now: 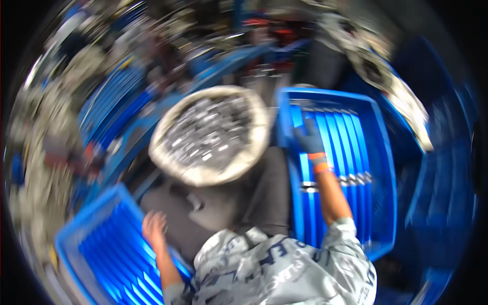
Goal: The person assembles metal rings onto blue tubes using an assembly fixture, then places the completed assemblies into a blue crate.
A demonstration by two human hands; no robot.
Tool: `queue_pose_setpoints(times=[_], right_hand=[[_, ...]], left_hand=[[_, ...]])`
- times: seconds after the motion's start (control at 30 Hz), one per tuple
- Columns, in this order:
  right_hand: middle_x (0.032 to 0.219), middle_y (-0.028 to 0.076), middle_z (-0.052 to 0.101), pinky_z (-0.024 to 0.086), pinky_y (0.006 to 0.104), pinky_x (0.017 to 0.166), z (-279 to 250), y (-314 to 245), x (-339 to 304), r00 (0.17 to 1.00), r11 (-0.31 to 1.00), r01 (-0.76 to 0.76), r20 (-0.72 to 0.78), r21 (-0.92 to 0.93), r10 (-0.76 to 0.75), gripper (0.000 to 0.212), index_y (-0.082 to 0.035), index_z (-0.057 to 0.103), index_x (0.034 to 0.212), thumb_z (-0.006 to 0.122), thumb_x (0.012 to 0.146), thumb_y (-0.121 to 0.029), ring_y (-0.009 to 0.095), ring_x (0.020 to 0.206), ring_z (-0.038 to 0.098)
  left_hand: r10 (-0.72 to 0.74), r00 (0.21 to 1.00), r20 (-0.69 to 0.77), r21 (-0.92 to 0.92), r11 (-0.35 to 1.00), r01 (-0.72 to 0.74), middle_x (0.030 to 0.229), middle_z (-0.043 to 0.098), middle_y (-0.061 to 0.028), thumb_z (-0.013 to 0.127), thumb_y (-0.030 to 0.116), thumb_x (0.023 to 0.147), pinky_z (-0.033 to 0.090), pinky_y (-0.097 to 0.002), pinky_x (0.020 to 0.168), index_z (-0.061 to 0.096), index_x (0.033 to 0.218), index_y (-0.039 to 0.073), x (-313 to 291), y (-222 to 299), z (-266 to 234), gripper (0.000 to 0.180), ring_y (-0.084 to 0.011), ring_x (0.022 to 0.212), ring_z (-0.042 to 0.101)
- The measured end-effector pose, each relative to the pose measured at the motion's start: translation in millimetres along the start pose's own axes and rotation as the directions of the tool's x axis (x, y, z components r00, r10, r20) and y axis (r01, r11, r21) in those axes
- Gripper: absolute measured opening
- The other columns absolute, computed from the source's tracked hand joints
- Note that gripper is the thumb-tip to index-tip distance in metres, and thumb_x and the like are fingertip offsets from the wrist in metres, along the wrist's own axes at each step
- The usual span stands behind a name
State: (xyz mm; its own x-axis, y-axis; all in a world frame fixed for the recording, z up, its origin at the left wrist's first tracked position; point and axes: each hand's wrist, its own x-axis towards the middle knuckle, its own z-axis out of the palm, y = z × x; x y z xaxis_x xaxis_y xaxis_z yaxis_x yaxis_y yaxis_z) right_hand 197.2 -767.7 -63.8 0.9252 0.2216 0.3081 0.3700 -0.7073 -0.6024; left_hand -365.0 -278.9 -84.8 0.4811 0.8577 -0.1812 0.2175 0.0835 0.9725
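Note:
My left hand (pixel 154 229) is bare and open, its fingers a little apart. It is over the right rim of a blue crate (pixel 90 273) that holds a row of long blue parts (pixel 109 249). My right hand (pixel 310 138) wears a dark glove with an orange cuff. Its fingers look spread, over the left part of a second blue crate (pixel 389 178). Long blue strips (pixel 351 145) lie side by side there, with shiny metal pieces (pixel 356 179) across their middle. Blur hides whether the glove touches a strip. Between my hands stands a round, pale-rimmed container (pixel 262 127) full of small shiny metal parts (pixel 208 132).
My legs (pixel 269 188) in dark trousers are on both sides of the round container. Blue crates (pixel 439 188) stand at the right. A blue bar or frame (pixel 223 66) runs across behind the container. Blurred clutter (pixel 76 101) fills the far left.

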Motion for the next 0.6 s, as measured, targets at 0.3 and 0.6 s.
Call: queue_pose_setpoints(times=[0.3,0.6], right_hand=[[0.171,0.023,0.057,0.043,0.0571,0.129,137,-210,28,0.706,0.803,0.561,0.390,0.203,-0.592,0.096,-0.015,0.047,0.176,0.088,0.095,-0.044,0.041,0.158,0.054],[0.136,0.027,0.071,0.047,0.0643,0.118,199,-181,42,0.602,0.539,0.789,0.546,-0.294,-0.583,0.085,-0.021,0.060,0.160,0.080,0.093,-0.069,0.048,0.130,0.069]], left_hand=[[0.404,0.901,-0.159,0.555,0.791,-0.257,0.159,0.066,-0.0201,0.088,0.020,0.100,0.049,-0.0489,0.126,0.068,0.146,0.002,-133,21,18,0.053,-0.0420,0.149,0.062],[0.085,0.874,-0.479,0.837,0.345,0.425,0.146,0.065,-0.0253,0.094,0.044,0.089,0.054,-0.0580,0.114,0.066,0.146,0.002,-331,-52,-162,0.076,-0.0444,0.137,0.062]])
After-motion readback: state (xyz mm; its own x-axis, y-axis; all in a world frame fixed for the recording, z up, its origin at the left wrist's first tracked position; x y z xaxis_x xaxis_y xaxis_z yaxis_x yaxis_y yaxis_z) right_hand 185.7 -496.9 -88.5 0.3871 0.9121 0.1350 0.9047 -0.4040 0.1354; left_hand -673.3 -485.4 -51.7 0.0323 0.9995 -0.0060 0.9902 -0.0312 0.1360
